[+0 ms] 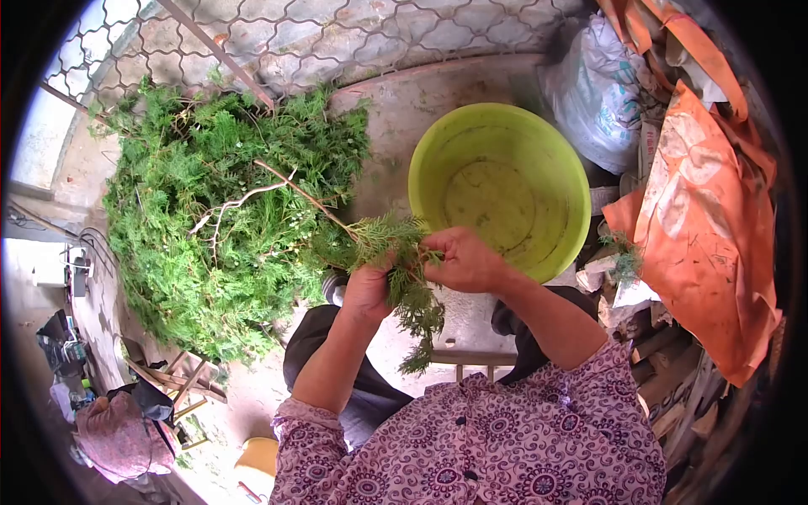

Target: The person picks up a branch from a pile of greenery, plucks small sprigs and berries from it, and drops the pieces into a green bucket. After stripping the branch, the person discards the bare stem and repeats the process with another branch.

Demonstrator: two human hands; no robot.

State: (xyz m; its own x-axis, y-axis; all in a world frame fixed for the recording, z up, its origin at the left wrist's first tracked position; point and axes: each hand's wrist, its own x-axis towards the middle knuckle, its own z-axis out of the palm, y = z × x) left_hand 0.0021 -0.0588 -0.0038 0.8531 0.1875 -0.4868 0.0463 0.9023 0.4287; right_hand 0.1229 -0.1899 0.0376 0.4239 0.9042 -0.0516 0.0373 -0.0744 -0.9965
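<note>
A leafy evergreen branch (419,313) with flat, scaly green sprays is between my two hands in front of my body. My left hand (369,286) is closed around its stem, and a bare woody end sticks out toward the pile. With fingers pinched together, my right hand (465,259) grips sprigs on the branch's right side. Just beyond my right hand stands a yellow-green plastic basin (500,189), with dark bits on its bottom. A big heap of cut evergreen branches (227,227) lies on the ground to the left.
Wire mesh (404,29) runs along the back. At right are a white sack (602,93), an orange tarp (699,244) and stacked firewood (673,362). A wooden chair (181,379) and a yellow container (257,459) stand at lower left.
</note>
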